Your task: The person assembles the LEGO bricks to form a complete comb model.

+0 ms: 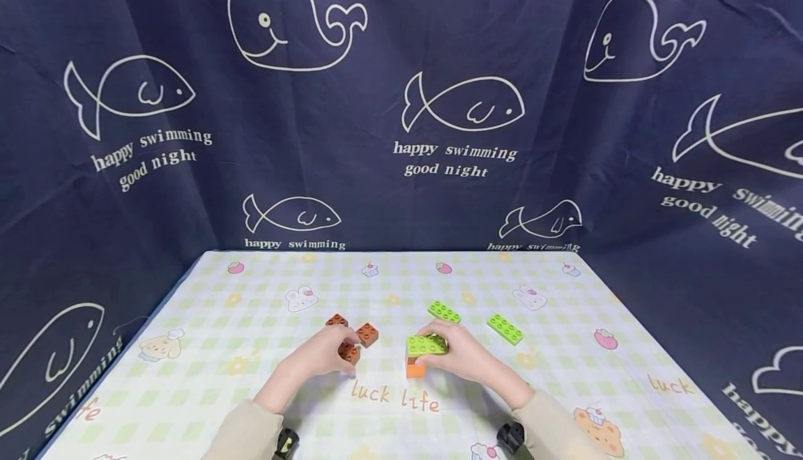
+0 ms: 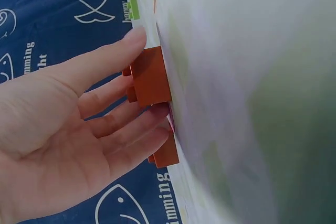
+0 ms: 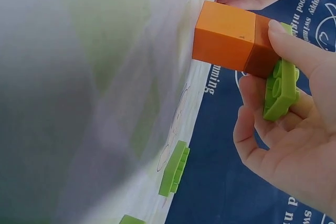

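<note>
My right hand [image 1: 461,352] grips a small stack of building bricks between thumb and fingers. Its top is a light green studded brick [image 3: 281,90], overhanging a brown brick [image 3: 261,51] with an orange brick [image 3: 223,32] at the bottom. That orange base is right by the tablecloth. To the left, my left hand [image 2: 68,114] reaches round a brown brick [image 2: 151,76] standing on the cloth. The thumb tip is right at one edge of this brick, and the loosely stretched fingers pass behind it. Two more brown bricks, one farther back [image 1: 337,320] and one beside the fingers [image 1: 366,334], lie close by.
Two light green bricks, one behind the right hand [image 1: 444,311] and one farther right [image 1: 505,329], lie flat. A bit of green shows beside the right forearm. The table has a checked, printed cloth [image 1: 389,279]; a dark blue curtain [image 1: 376,118] hangs behind it.
</note>
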### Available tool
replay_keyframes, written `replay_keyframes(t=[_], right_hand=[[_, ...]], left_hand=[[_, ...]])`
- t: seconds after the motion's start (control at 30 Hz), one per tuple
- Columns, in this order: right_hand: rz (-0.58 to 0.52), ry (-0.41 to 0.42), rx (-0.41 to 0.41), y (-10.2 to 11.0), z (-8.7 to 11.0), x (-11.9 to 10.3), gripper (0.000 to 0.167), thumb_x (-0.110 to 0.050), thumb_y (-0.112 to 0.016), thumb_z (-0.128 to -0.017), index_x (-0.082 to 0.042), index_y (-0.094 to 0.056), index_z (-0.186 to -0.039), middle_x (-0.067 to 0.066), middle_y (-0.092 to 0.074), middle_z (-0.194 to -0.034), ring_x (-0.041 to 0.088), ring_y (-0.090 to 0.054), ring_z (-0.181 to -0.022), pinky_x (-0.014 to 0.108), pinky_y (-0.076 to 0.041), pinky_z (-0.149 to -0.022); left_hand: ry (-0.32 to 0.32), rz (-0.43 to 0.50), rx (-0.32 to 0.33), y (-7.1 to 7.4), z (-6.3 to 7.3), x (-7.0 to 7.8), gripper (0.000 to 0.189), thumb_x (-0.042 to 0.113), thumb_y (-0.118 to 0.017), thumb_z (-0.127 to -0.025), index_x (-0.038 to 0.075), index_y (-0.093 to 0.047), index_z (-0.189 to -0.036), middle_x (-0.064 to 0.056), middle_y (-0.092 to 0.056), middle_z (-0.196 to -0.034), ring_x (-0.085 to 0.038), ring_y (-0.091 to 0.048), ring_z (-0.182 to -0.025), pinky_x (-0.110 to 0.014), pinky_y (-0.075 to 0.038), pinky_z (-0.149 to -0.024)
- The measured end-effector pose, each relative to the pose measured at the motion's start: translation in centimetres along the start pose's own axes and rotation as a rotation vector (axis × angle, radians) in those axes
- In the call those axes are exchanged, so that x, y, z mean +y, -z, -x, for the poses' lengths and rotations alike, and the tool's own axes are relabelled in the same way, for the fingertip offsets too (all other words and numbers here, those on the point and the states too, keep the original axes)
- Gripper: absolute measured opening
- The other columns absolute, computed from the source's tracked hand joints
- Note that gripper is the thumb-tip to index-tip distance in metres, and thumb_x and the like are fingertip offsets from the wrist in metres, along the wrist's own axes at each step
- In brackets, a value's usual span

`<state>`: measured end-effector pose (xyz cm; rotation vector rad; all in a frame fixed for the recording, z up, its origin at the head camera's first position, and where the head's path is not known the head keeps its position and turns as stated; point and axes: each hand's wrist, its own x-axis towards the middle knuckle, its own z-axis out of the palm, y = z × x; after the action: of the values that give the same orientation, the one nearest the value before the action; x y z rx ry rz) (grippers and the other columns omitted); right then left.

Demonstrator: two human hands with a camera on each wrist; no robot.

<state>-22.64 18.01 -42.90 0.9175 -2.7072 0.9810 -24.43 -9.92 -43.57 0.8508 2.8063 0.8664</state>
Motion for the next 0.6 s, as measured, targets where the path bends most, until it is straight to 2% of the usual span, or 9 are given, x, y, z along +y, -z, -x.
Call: replay_keyframes(t=[0.17,0.4,0.6], right_hand=[[0.007,-0.020,0.010,0.02,-0.01,-0.21,0.039,-0.036,-0.074,-0.076,-0.012,-0.065,-0.106,-0.002,-0.066,-0.103,0.015,-0.060,-0.094,0.032,-0.049,-0.087],[-0.006,-0.030,0.016,-0.04,0.06,-0.39,0.039,-0.035,-0.075,-0.075,-0.011,-0.065,-0.105,-0.001,-0.066,-0.103,0.015,-0.060,-0.091,0.030,-0.049,-0.084],[-0.020,-0.036,0.009,-0.08,0.12,-0.30,0.040,-0.037,-0.075,-0.075,-0.012,-0.066,-0.105,-0.001,-0.066,-0.103,0.016,-0.060,-0.093,0.029,-0.049,-0.084]], left_hand=[[-0.005,-0.030,0.008,0.02,0.20,0.01,0.046,0.002,-0.082,-0.062,-0.004,-0.064,-0.103,-0.012,-0.066,-0.101,-0.030,-0.060,-0.097,-0.046,-0.047,-0.092],[0.027,-0.042,0.008,0.00,0.40,0.01,0.046,-0.006,-0.078,-0.061,-0.003,-0.063,-0.105,-0.016,-0.063,-0.108,-0.036,-0.057,-0.106,-0.051,-0.043,-0.097],[0.027,-0.049,0.025,-0.13,0.48,-0.03,0.044,-0.008,-0.077,-0.062,-0.003,-0.064,-0.103,-0.016,-0.064,-0.107,-0.036,-0.058,-0.104,-0.050,-0.045,-0.095]])
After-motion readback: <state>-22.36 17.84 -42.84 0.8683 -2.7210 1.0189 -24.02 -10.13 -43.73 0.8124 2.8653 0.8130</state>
